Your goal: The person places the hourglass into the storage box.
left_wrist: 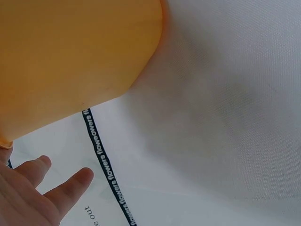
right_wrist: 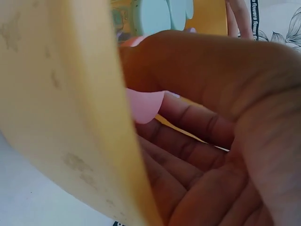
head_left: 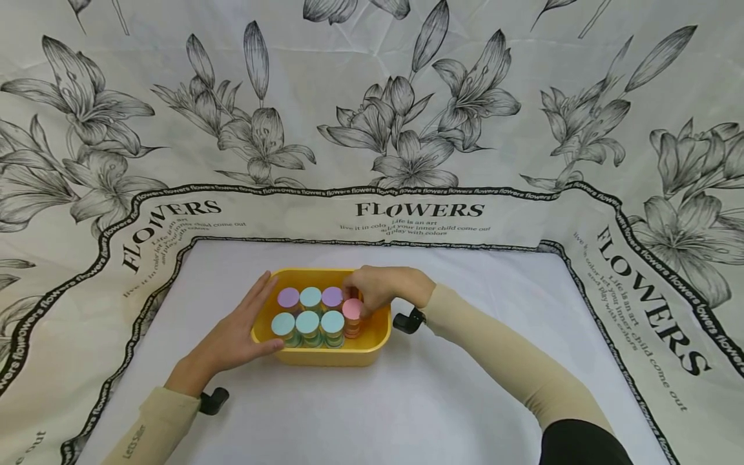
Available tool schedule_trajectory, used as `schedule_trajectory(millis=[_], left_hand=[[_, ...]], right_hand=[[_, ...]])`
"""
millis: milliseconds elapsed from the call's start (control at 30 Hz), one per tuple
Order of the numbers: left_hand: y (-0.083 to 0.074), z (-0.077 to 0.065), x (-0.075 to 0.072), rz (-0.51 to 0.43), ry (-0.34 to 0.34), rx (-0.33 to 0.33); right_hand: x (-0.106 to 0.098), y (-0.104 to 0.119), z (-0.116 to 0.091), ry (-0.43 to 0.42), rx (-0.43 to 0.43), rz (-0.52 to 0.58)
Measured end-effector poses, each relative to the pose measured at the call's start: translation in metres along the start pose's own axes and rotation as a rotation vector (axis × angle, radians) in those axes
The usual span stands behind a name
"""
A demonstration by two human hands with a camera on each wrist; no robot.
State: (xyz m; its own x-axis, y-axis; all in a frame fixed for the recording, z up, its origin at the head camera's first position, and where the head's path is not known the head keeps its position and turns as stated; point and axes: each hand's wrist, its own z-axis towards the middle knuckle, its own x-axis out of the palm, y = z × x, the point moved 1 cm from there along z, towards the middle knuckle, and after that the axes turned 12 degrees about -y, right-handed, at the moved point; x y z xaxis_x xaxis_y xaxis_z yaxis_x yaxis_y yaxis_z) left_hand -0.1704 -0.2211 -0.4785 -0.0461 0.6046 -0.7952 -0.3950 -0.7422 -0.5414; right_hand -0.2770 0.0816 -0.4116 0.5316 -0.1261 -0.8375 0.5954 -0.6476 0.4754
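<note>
A yellow plastic tub (head_left: 325, 359) holds several small round jars in two rows. Three jars with mint lids (head_left: 307, 322) form the front row beside a pink-lidded jar (head_left: 351, 310); two purple-lidded jars (head_left: 288, 298) and another mint-lidded jar (head_left: 310, 298) stand behind. My right hand (head_left: 380, 286) reaches over the tub's right side and grips the pink-lidded jar between thumb and fingers; its pink lid (right_wrist: 146, 106) shows in the right wrist view. With fingers extended, my left hand (head_left: 229, 339) rests against the tub's left side, its thumb over the front left corner.
The tub stands on a white tabletop cloth (head_left: 453, 407). A printed border with "FLOWERS" lettering (head_left: 420, 210) runs around it, and floral fabric (head_left: 413, 155) rises behind. Dark wrist cameras (head_left: 214, 401) sit on both wrists.
</note>
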Motion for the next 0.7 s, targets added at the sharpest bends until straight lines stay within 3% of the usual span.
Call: schedule_trajectory(millis=[567, 700], left_hand=[[0.0036, -0.0006, -0.0013, -0.015, -0.022, 0.015], [0.0034, 0.0008, -0.0013, -0.023, 0.001, -0.002]], right_hand=[[0.0006, 0.0027, 0.0038, -0.012, 0.019, 0.012], [-0.0022, 0.001, 0.0027, -0.023, 0.029, 0.048]])
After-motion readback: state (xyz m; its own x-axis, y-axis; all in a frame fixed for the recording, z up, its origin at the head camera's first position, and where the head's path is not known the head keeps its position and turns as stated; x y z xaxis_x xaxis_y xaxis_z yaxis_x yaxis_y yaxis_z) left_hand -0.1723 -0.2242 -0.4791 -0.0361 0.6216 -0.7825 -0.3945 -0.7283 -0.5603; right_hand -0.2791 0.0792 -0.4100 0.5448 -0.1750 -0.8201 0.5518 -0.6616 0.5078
